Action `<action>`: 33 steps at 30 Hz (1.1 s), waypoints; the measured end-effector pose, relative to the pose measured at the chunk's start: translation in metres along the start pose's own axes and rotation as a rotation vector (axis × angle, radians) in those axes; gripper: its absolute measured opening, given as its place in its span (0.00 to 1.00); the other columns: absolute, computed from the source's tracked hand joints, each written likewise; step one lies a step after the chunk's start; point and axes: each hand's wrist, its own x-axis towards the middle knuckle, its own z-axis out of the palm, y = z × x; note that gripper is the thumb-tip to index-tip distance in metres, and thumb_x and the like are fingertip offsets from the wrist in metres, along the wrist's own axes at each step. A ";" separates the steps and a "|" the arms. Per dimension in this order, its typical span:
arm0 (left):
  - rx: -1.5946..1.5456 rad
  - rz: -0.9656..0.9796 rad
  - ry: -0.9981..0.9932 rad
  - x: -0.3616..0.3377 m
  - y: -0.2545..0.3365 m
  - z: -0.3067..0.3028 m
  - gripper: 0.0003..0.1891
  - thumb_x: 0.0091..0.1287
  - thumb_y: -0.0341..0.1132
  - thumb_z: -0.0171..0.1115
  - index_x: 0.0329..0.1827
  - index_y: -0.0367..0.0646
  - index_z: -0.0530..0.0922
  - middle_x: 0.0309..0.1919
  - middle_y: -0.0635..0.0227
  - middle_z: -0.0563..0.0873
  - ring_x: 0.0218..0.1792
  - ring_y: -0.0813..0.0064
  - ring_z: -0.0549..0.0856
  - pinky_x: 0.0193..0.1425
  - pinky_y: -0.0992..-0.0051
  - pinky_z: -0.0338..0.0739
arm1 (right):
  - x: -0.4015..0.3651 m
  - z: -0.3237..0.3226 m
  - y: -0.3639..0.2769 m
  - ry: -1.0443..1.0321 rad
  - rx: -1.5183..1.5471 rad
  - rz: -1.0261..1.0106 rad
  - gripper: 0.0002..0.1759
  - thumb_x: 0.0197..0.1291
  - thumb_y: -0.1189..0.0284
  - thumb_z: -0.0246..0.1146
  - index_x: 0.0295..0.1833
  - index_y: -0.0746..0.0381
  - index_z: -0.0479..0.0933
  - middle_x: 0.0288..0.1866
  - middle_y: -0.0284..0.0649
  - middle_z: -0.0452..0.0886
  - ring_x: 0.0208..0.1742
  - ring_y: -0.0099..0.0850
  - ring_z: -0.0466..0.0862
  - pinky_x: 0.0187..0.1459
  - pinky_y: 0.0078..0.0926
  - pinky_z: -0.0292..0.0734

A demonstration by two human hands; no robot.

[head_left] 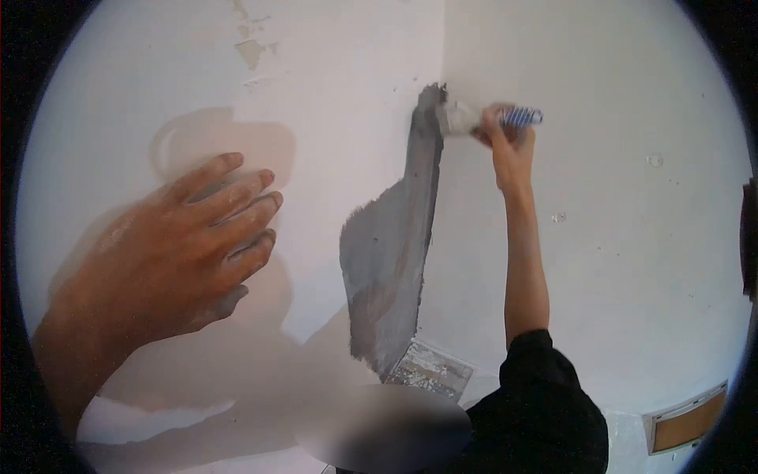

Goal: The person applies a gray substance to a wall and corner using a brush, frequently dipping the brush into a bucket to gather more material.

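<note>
My left hand (pixel 174 241) reaches in from the left with its back toward me, fingers stretched out and slightly apart, holding nothing. It is nearest to the white wall (pixel 332 118), where its shadow falls. Pale dust marks its skin. My right hand is out of view. Another person's hand (pixel 505 134), on a bare arm with a black sleeve, grips a paintbrush (pixel 521 117) with a blue-and-white handle. The brush's pale bristles meet the upper end of a grey coated strip (pixel 387 261) running along the wall corner.
The other person's black-clad shoulder (pixel 545 419) fills the lower middle, beside a blurred oval. A tile-like square with flaked paint (pixel 434 370) sits below the grey strip. Peeled patches (pixel 251 54) mark the left wall. A framed brown panel (pixel 687 419) is at lower right.
</note>
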 end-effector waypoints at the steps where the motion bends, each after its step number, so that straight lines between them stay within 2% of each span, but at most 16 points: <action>1: -0.019 0.001 -0.008 0.000 0.000 -0.001 0.27 0.55 0.47 0.72 0.55 0.45 0.77 0.64 0.59 0.74 0.71 0.60 0.66 0.81 0.56 0.51 | -0.013 0.000 0.003 -0.058 0.002 0.030 0.08 0.68 0.75 0.60 0.47 0.69 0.75 0.44 0.45 0.83 0.46 0.34 0.85 0.51 0.34 0.86; 2: -0.009 -0.003 -0.015 -0.001 0.000 -0.001 0.27 0.55 0.47 0.72 0.55 0.45 0.77 0.64 0.59 0.74 0.71 0.60 0.66 0.80 0.56 0.51 | -0.019 -0.001 0.006 -0.111 0.000 0.063 0.07 0.68 0.75 0.60 0.46 0.69 0.75 0.44 0.45 0.83 0.47 0.34 0.85 0.51 0.34 0.86; 5: 0.011 0.001 -0.015 0.001 0.001 0.000 0.27 0.55 0.47 0.72 0.54 0.44 0.78 0.63 0.59 0.75 0.71 0.60 0.67 0.80 0.56 0.52 | -0.020 0.008 0.018 -0.125 0.015 0.078 0.06 0.67 0.77 0.60 0.43 0.70 0.76 0.42 0.43 0.82 0.45 0.30 0.84 0.48 0.31 0.85; 8: 0.016 0.001 -0.011 0.000 0.001 -0.001 0.27 0.54 0.47 0.73 0.54 0.44 0.77 0.64 0.58 0.75 0.71 0.59 0.67 0.80 0.55 0.52 | 0.001 0.011 0.017 -0.135 -0.004 0.048 0.06 0.67 0.77 0.60 0.44 0.70 0.76 0.42 0.43 0.83 0.46 0.31 0.84 0.47 0.31 0.85; 13: -0.024 0.008 0.009 -0.001 -0.001 0.001 0.29 0.51 0.45 0.74 0.55 0.43 0.77 0.65 0.57 0.73 0.72 0.59 0.66 0.80 0.55 0.51 | 0.037 0.014 0.009 -0.046 -0.054 -0.006 0.08 0.67 0.76 0.60 0.46 0.70 0.76 0.42 0.42 0.83 0.45 0.31 0.85 0.49 0.31 0.85; 17: -0.012 0.001 0.060 -0.001 0.002 0.005 0.30 0.48 0.45 0.74 0.55 0.43 0.77 0.65 0.57 0.73 0.72 0.59 0.66 0.80 0.55 0.52 | 0.042 0.015 -0.007 -0.054 0.009 -0.095 0.10 0.67 0.74 0.62 0.47 0.70 0.76 0.40 0.40 0.82 0.43 0.30 0.85 0.49 0.31 0.86; 19: -0.014 -0.006 0.070 -0.002 0.002 0.006 0.31 0.47 0.45 0.74 0.55 0.43 0.77 0.65 0.57 0.73 0.72 0.59 0.66 0.80 0.55 0.51 | 0.032 0.008 -0.009 0.011 -0.037 -0.111 0.09 0.67 0.74 0.61 0.47 0.70 0.76 0.40 0.41 0.82 0.43 0.30 0.85 0.49 0.30 0.86; 21: -0.032 -0.003 0.041 -0.003 0.001 0.004 0.31 0.48 0.44 0.75 0.55 0.43 0.77 0.66 0.57 0.73 0.72 0.59 0.66 0.80 0.55 0.51 | 0.018 0.002 -0.012 0.027 -0.077 -0.072 0.07 0.67 0.76 0.60 0.46 0.70 0.76 0.41 0.42 0.83 0.45 0.30 0.85 0.49 0.29 0.85; 24: -0.049 -0.016 0.014 -0.004 0.001 0.004 0.31 0.48 0.45 0.75 0.55 0.43 0.76 0.66 0.57 0.73 0.72 0.59 0.65 0.81 0.55 0.51 | -0.003 0.003 0.000 -0.126 -0.052 -0.020 0.08 0.67 0.76 0.60 0.45 0.71 0.76 0.41 0.44 0.83 0.44 0.31 0.85 0.49 0.33 0.86; 26: -0.039 -0.015 0.013 -0.004 0.002 0.005 0.31 0.49 0.46 0.75 0.55 0.44 0.77 0.65 0.57 0.73 0.72 0.59 0.65 0.81 0.55 0.51 | -0.003 0.009 0.000 -0.146 -0.048 0.012 0.07 0.67 0.78 0.59 0.46 0.70 0.75 0.41 0.44 0.83 0.44 0.32 0.85 0.50 0.34 0.85; 28: -0.002 -0.002 0.017 -0.003 0.001 0.005 0.30 0.50 0.46 0.74 0.56 0.44 0.77 0.65 0.58 0.73 0.72 0.59 0.65 0.80 0.55 0.51 | 0.008 0.011 0.004 -0.151 -0.013 0.004 0.07 0.67 0.78 0.59 0.46 0.70 0.75 0.42 0.45 0.83 0.45 0.33 0.85 0.50 0.34 0.85; 31: 0.011 -0.009 0.003 -0.002 0.002 0.003 0.30 0.51 0.47 0.74 0.56 0.44 0.77 0.65 0.58 0.73 0.72 0.60 0.65 0.80 0.55 0.51 | 0.028 0.017 -0.002 -0.096 -0.114 -0.030 0.07 0.67 0.78 0.59 0.46 0.72 0.75 0.42 0.45 0.83 0.45 0.33 0.85 0.51 0.34 0.85; 33: -0.003 -0.007 0.007 -0.003 0.002 0.003 0.30 0.51 0.47 0.74 0.55 0.44 0.77 0.65 0.58 0.73 0.72 0.60 0.66 0.80 0.55 0.51 | 0.038 0.017 -0.002 -0.076 -0.034 -0.073 0.06 0.68 0.76 0.59 0.45 0.69 0.76 0.42 0.44 0.83 0.46 0.31 0.85 0.50 0.31 0.85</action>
